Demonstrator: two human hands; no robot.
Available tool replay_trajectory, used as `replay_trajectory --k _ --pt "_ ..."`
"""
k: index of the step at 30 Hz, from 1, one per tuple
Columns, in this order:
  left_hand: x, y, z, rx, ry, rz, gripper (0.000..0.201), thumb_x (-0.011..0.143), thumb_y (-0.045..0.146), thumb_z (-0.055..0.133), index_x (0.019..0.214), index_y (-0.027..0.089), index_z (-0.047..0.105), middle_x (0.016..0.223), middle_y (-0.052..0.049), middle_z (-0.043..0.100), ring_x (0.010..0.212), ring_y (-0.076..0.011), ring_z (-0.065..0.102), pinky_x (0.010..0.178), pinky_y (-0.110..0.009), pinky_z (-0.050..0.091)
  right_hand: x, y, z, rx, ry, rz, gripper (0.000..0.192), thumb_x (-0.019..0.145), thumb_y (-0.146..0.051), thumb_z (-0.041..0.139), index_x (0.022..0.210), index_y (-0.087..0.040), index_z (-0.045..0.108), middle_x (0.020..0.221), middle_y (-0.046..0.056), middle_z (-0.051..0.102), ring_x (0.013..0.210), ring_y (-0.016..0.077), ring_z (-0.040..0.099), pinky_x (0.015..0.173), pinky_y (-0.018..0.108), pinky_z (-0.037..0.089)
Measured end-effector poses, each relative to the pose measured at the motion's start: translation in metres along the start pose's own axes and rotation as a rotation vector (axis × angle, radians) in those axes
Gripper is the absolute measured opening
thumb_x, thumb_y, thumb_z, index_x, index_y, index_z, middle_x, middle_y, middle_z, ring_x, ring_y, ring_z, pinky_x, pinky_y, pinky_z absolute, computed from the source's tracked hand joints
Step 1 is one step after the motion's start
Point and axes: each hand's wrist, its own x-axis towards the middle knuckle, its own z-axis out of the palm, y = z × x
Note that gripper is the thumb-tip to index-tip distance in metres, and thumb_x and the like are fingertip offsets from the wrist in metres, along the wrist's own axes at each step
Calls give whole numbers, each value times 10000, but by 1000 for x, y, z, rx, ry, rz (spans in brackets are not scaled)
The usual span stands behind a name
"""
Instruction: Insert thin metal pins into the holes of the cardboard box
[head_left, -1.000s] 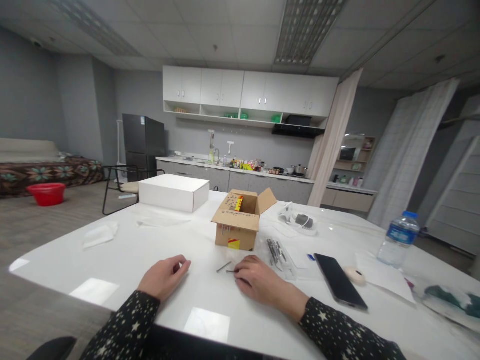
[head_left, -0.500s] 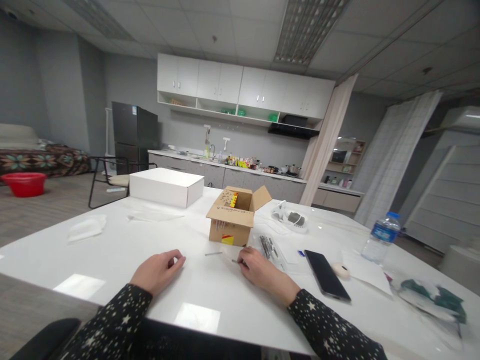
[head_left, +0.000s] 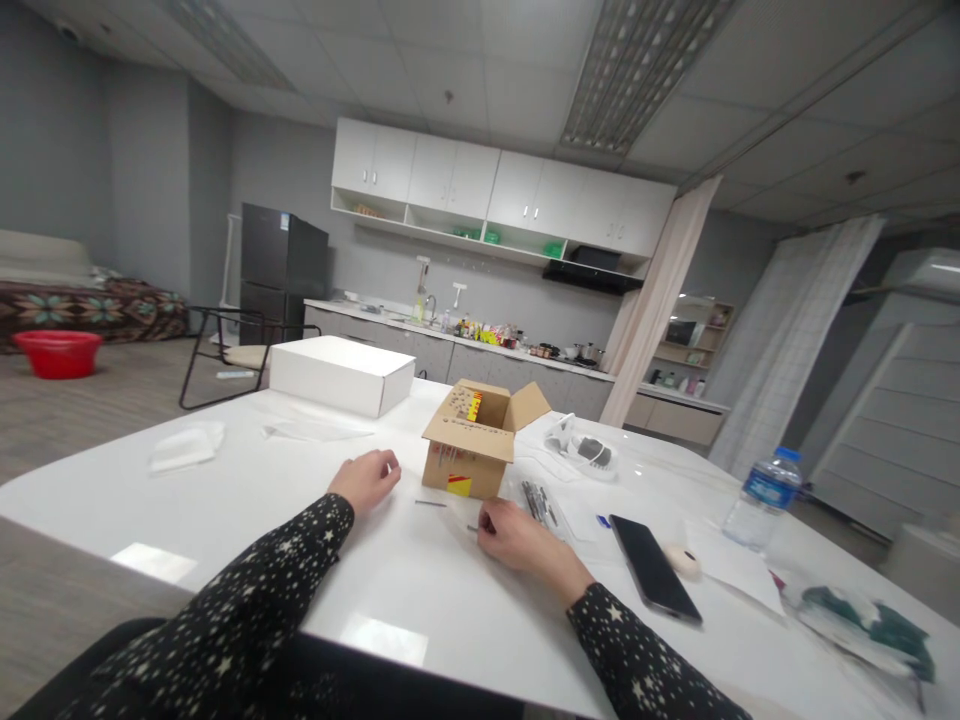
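My left hand (head_left: 367,480) hovers over or rests on the white table, left of an open cardboard box (head_left: 466,457). Its fingers are loosely bent with a gap from the thumb, and nothing shows in them. A thin metal rod (head_left: 430,503) lies in front of the box, just right of that hand. My right hand (head_left: 521,540) is closed in a pinch near the box's front right corner. From its fingertips pokes the end of a similar thin metal rod (head_left: 472,528); the rest is hidden. Beside this hand lies a clear plastic bag with several dark metal pieces (head_left: 538,503).
A black phone (head_left: 654,568), a round cream-coloured object (head_left: 684,560) and a water bottle (head_left: 763,500) are on the right. Behind stand a white box (head_left: 341,375) and a white-and-grey object (head_left: 592,453). Crumpled white wrapping (head_left: 186,446) lies at the left.
My left hand has reached forward and right, closer to the cardboard box and the loose metal rod. The right hand stays nearly in place. The view has tilted slightly.
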Motion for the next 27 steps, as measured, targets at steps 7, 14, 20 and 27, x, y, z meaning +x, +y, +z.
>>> replay_trajectory --k 7,14,20,27 --pt "20 -18 10 126 65 -92 329 885 327 385 980 172 659 1098 -137 657 1054 -284 592 889 -407 393 3 -16 -1 -202 14 -95 167 876 -154 442 932 -127 597 939 129 677 825 197 619 717 279 435" --pt "19 -27 19 183 89 -34 329 895 301 363 927 167 661 1043 -140 666 1043 -284 585 873 -399 383 12 -16 15 -357 68 -251 185 882 -95 430 904 -125 612 925 134 667 849 225 617 774 326 473" --pt "18 -33 17 167 85 -45 326 896 297 348 894 171 648 1021 -127 673 1038 -281 587 867 -409 391 11 -23 7 -188 53 -144 165 908 -125 411 952 -155 567 925 108 669 820 189 605 734 292 444" --pt "20 -40 8 128 85 -74 324 889 306 344 875 185 645 1012 -111 676 1046 -274 595 879 -413 401 16 -30 -9 85 56 8 50 895 -193 448 916 -194 494 866 52 644 759 155 576 657 257 362"
